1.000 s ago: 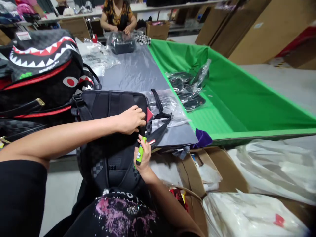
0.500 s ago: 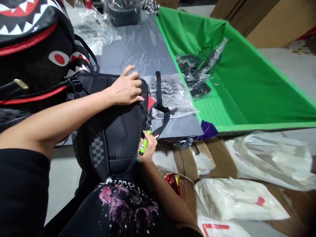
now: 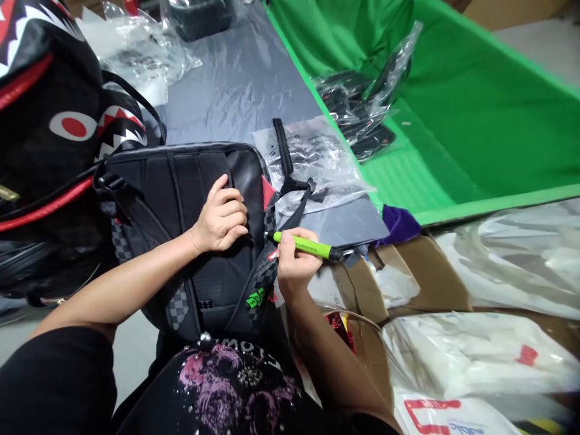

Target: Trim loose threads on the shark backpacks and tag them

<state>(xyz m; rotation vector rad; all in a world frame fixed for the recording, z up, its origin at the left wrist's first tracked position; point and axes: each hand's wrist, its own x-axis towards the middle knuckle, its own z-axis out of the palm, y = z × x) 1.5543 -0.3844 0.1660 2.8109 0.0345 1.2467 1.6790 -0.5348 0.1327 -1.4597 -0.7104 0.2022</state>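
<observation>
A black backpack [image 3: 206, 199] leans against my body with its padded back panel facing up. My left hand [image 3: 222, 217] rests on that panel, fingers loosely bent and apart, holding nothing. In my right hand [image 3: 296, 260] is a lime-green marker pen [image 3: 312, 246], its dark tip pointing left at the bag's checkered side edge; I cannot tell whether it touches. A red triangular tab [image 3: 267, 192] sticks out from that edge. Below the pen hangs a shoulder strap with a green printed patch [image 3: 255, 297].
A larger black bag with shark-mouth prints [image 3: 49, 121] stands at left. Plastic-wrapped items lie on the grey table [image 3: 226, 78]. Beyond it is a green-lined bin [image 3: 475, 121] with bagged goods. Cardboard boxes [image 3: 412, 278] and white plastic packages [image 3: 480, 356] sit at lower right.
My left hand has slid down the back panel toward me. My right hand has turned the marker from upright to nearly level, its tip now at the side edge. The view has shifted.
</observation>
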